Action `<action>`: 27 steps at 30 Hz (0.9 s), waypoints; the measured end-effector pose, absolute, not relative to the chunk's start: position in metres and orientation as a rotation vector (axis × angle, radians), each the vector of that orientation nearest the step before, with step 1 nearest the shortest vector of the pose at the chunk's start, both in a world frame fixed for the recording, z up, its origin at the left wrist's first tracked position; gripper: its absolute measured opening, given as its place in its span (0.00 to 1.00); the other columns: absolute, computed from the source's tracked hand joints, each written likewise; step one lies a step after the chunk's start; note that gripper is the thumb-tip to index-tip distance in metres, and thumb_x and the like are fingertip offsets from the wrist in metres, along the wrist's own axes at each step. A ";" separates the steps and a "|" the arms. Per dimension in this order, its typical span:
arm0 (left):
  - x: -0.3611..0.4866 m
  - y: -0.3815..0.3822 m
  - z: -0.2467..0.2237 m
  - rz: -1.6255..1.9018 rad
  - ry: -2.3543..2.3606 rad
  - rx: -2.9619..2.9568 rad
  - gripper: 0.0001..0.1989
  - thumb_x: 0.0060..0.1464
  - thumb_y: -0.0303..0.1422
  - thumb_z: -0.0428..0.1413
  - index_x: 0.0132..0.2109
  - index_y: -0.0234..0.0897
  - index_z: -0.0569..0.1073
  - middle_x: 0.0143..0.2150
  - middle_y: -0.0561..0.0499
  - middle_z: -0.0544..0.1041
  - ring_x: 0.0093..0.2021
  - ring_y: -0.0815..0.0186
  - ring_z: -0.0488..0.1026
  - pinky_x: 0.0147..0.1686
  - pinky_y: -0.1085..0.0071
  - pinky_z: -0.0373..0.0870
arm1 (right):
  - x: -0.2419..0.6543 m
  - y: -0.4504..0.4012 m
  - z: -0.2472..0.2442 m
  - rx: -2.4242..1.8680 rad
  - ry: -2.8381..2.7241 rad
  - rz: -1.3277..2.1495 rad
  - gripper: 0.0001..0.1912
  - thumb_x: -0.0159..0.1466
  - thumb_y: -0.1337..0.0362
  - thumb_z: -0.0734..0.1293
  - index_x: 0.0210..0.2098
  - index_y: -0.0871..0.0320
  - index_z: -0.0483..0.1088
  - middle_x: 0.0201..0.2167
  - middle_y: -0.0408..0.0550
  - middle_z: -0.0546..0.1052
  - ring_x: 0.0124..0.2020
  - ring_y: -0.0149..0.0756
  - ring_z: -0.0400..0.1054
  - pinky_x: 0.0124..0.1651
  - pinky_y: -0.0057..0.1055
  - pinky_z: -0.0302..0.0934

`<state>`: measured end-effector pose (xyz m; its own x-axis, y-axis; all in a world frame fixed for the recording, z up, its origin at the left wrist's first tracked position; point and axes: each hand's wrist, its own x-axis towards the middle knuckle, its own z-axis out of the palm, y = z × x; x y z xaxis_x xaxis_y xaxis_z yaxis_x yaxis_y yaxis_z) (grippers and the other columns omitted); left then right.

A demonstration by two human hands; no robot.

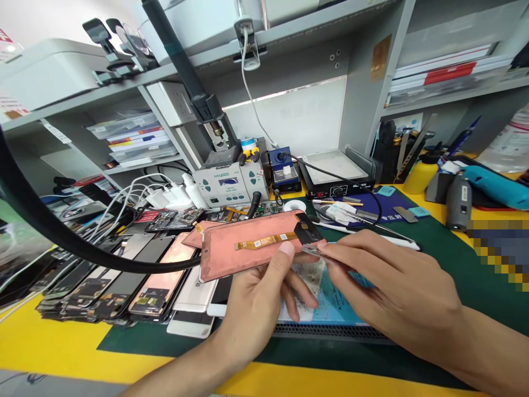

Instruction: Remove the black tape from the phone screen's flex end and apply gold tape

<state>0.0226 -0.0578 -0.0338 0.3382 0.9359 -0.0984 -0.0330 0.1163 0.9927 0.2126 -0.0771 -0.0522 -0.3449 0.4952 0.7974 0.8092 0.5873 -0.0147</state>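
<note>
A phone screen panel (223, 248) with a copper-coloured back is held up and slightly tilted at the centre, an orange flex cable (264, 241) lying along it. My left hand (258, 298) grips its lower edge, thumb on the copper face and fingers behind. At the panel's right end, beside the black section (307, 229), my right hand (392, 286) pinches a small greyish piece (313, 250) between thumb and fingers. Whether that piece is a tool or part of the panel is unclear. Below the hands lies a blue pad (336, 303).
Rows of phone screens (142, 264) lie at the left. A grey control station (227, 184), a blue-topped unit (284, 165) and a flat plate device (330, 168) stand behind. A thick black cable (82, 242) arcs across the left foreground. A grey rotary tool (458, 201) stands right.
</note>
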 end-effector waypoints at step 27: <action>0.018 -0.057 -0.040 0.856 1.025 1.273 0.31 0.64 0.51 0.50 0.23 0.32 0.77 0.26 0.42 0.80 0.22 0.67 0.70 0.27 0.69 0.67 | 0.218 -0.076 -0.061 -0.909 -2.130 -0.619 0.09 0.70 0.73 0.65 0.49 0.62 0.73 0.39 0.45 0.81 0.40 0.34 0.74 0.39 0.35 0.62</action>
